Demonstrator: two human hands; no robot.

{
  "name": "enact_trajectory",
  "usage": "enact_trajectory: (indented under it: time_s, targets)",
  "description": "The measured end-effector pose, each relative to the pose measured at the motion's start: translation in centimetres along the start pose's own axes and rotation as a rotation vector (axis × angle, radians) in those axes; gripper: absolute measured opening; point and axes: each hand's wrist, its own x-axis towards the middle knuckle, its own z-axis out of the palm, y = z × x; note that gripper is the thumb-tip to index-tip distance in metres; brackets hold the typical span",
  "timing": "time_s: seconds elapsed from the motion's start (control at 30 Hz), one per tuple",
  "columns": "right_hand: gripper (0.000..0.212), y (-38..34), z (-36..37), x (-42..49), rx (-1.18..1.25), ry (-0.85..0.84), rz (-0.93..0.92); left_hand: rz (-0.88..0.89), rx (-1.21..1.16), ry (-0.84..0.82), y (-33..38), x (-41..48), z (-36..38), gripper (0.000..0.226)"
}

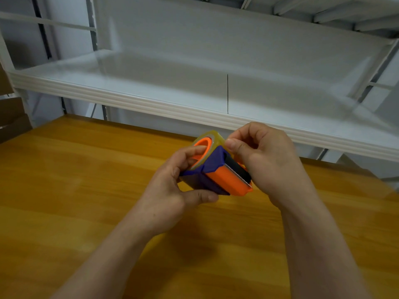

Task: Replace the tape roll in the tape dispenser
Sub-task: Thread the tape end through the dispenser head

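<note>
My left hand (172,186) gripped the tape dispenser (216,171), fingers curled over its side and thumb beneath, holding it above the wooden table (86,190). The tape roll (212,138) sat on the dispenser's orange hub, just beyond my left fingers. My right hand (265,160) pinched the roll's outer face between thumb and forefinger.
</note>
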Motion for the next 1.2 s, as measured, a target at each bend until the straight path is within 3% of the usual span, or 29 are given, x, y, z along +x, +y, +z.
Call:
enact_trajectory:
  time_s: [0.47, 0.67, 0.87, 1.2]
  targets:
    - [0.010, -2.2, 0.7, -0.9, -0.140, 0.022, 0.082, -0.030, -0.056, -0.181, 0.4, -0.6, -0.6, 0.079]
    - [0.016, -2.9, -0.1, -1.4, -0.141, 0.005, 0.065, -0.045, -0.134, -0.121, 0.5, -0.6, -0.2, 0.105]
    - [0.019, -3.4, -0.1, -1.7, -0.121, 0.000, 0.057, 0.001, -0.143, -0.091, 0.8, -0.4, -0.9, 0.087]
    - [0.013, -3.4, 0.4, -1.8, -0.184, -0.037, 0.056, 0.062, 0.002, -0.091, 1.1, -0.9, 0.3, 0.102]
